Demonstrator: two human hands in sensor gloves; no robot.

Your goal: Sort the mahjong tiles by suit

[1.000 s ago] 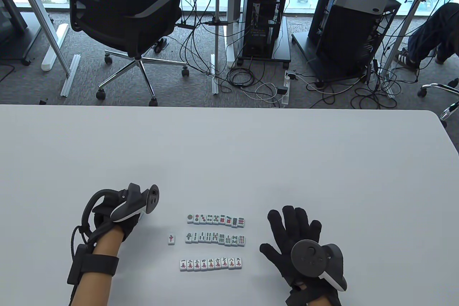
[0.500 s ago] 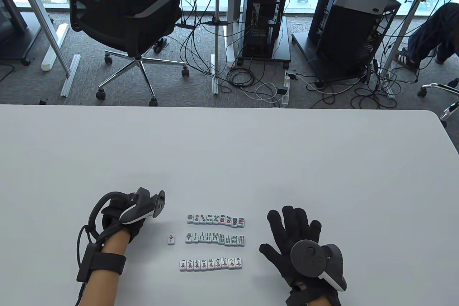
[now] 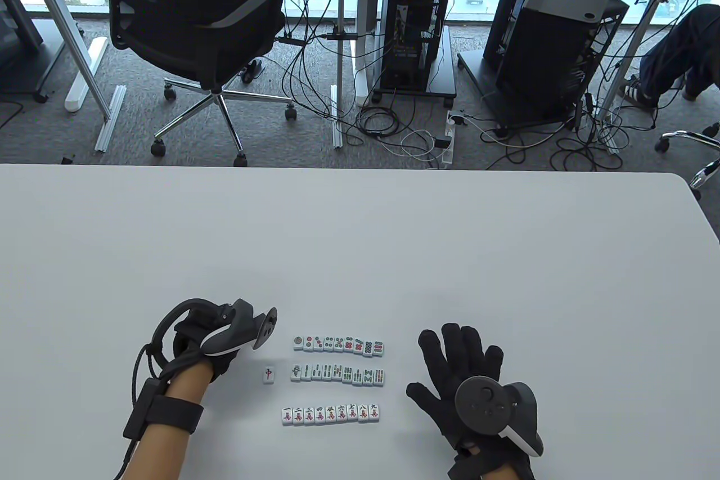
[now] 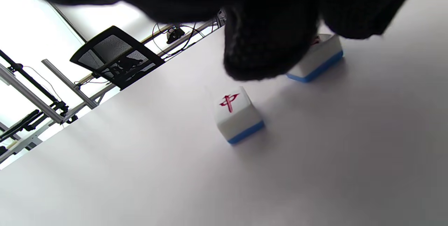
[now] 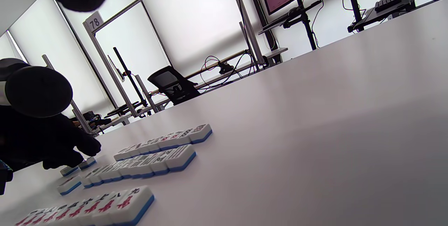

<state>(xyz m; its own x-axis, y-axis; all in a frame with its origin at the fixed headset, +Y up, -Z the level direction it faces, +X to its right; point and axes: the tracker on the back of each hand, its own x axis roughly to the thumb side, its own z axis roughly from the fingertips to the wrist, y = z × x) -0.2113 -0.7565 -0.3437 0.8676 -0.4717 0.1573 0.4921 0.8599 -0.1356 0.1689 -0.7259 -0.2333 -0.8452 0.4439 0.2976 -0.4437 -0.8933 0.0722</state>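
Three rows of face-up mahjong tiles lie near the table's front edge: dots (image 3: 338, 345), bamboo (image 3: 338, 374) and characters (image 3: 330, 415). A lone red-dragon tile (image 3: 269, 374) (image 4: 235, 113) sits left of the bamboo row. My left hand (image 3: 222, 356) hovers just up-left of it, its fingers curled down around another blue-backed tile (image 4: 316, 59) that rests on the table. The tracker hides that tile in the table view. My right hand (image 3: 453, 359) lies flat with fingers spread, right of the rows, holding nothing.
The white table (image 3: 360, 243) stretches wide beyond the tiles. Behind its far edge stand an office chair (image 3: 191, 24), computer towers (image 3: 413, 41) and loose cables on the floor. A person's leg (image 3: 672, 61) shows at the far right.
My left hand has moved right and slightly toward me, closing in on the tile rows. The right hand and the three rows have not moved.
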